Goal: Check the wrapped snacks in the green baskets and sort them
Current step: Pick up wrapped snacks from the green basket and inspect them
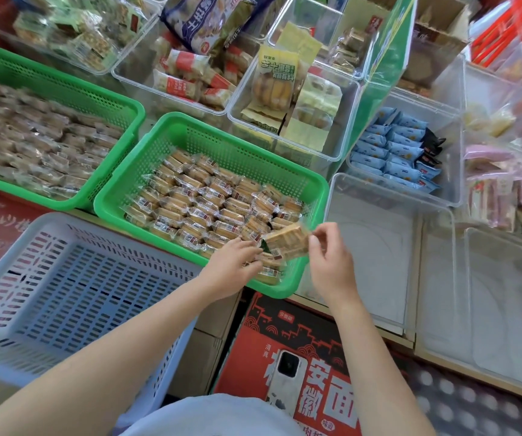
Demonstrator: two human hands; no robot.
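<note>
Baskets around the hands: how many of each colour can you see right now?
Green baskets: 2, the left one and the middle one, both holding wrapped snacks.
Pale blue-grey basket: 1, nearest on the left.
Total: 3 baskets.

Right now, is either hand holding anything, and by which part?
Both hold one wrapped snack above the near green basket: right hand pinches its right end, left hand its left end.
</note>
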